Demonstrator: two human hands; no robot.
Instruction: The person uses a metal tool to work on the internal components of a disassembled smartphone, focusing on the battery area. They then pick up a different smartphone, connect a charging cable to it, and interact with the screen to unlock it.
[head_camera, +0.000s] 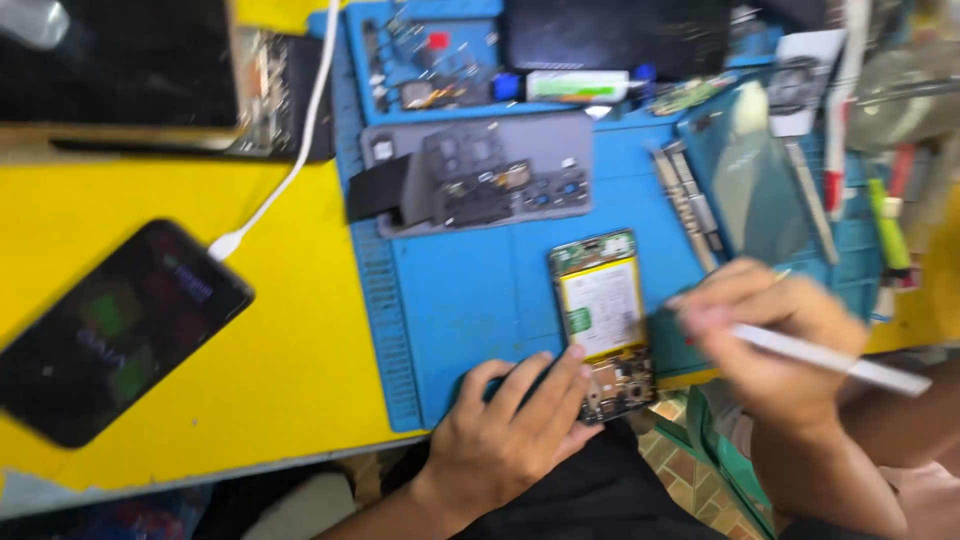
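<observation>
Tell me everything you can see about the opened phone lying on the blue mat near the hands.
The opened phone lies flat on the blue mat with its back cover removed. A large pale battery with a yellow edge fills the middle; green circuit board shows at the far end and dark boards with small metal parts at the near end. The left hand rests its fingers on the near end. The right hand, holding a white pen-like tool, hovers at its right side. The picture is blurred, so finer parts cannot be told.
</observation>
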